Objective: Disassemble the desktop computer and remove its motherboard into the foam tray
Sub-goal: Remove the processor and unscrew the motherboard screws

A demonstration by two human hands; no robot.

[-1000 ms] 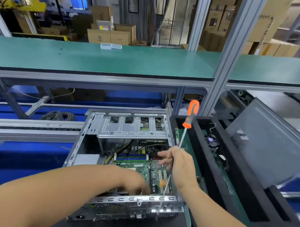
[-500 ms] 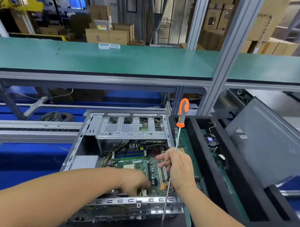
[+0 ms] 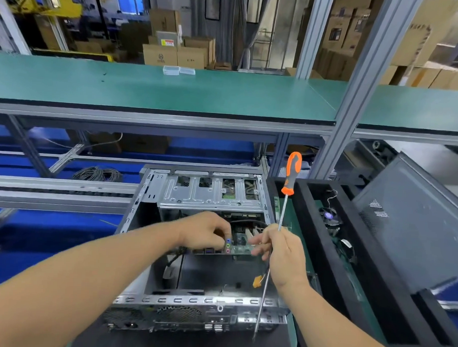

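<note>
The open computer case [image 3: 192,305] lies in front of me. The green motherboard [image 3: 239,245] is raised off the case floor, tilted with its port edge toward me. My left hand [image 3: 205,231] grips its left part by the audio ports. My right hand [image 3: 282,255] holds the long shaft of an orange-handled screwdriver [image 3: 291,173], handle up, while its fingertips pinch the board's right edge. The black foam tray [image 3: 324,244] stands right of the case, with a fan and cables in one slot.
A grey side panel [image 3: 412,231] leans against the tray's right side. A drive cage [image 3: 211,193] spans the case's far end. An orange connector on a cable [image 3: 257,281] hangs inside the case. A green bench top [image 3: 173,93] runs across behind.
The motherboard has come up off the case floor, lifted and tilted by both hands. My left hand moved up and away from the rear panel. The bare case floor now shows.
</note>
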